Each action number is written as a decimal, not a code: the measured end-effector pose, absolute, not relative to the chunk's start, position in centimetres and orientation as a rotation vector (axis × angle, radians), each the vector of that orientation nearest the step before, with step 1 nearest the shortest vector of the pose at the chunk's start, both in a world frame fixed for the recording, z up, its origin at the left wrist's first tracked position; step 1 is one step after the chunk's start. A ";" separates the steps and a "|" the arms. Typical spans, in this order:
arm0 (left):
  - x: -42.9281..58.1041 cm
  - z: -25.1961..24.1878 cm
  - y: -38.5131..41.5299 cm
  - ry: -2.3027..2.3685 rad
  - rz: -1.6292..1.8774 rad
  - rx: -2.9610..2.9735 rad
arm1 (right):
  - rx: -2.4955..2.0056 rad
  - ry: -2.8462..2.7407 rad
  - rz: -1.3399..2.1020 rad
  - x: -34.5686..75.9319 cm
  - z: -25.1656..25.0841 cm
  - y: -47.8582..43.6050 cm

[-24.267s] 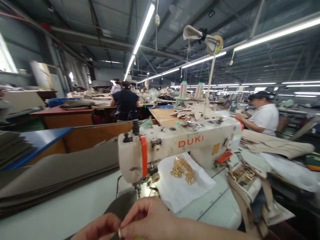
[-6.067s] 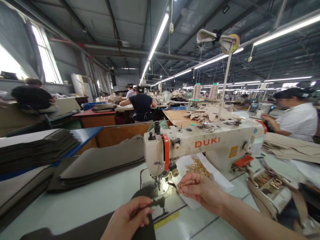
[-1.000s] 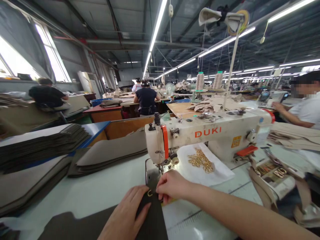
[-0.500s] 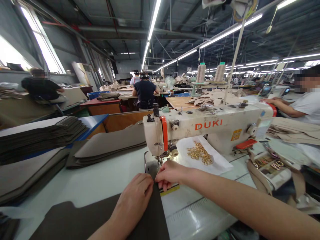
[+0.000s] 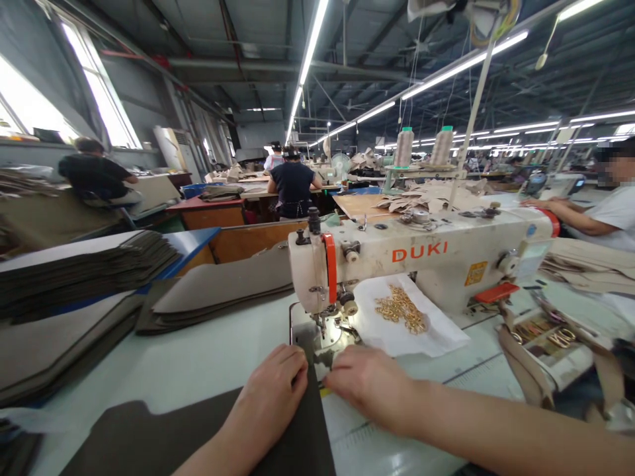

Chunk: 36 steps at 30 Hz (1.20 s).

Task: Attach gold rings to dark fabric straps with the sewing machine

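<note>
- Curling over the narrow end of the dark panel [image 5: 173,430], the left hand [image 5: 270,387] is placed at the lower centre, its fingers bent inward; whether anything is gripped beneath them cannot be told.
- The right hand [image 5: 370,383] has been drawn slightly down and to the right since half a second ago; its fingers are bunched just beside the panel's edge, and neither contact nor anything held can be made out.
- The panel thus appears to be steadied chiefly by the left hand.
- A curved gold piece, seen on the panel one second ago, is now hidden from view, possibly covered by the left hand.
- The panel is laid across the desk [image 5: 198,363] at the bottom, its narrow end pointed toward the sewing machine [image 5: 421,244].
- Gold rings [image 5: 401,309] are heaped on a white sheet [image 5: 441,334], right of centre.
</note>
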State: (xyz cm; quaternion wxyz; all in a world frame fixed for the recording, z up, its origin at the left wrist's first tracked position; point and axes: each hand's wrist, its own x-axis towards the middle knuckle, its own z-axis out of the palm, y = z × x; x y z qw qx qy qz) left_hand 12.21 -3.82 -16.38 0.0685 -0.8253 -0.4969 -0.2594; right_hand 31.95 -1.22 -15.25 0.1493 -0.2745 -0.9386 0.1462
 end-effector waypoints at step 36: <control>12.2 -16.9 -3.9 -1.427 -0.971 -2.478 | -0.486 -2.670 0.105 30.4 -17.0 -0.7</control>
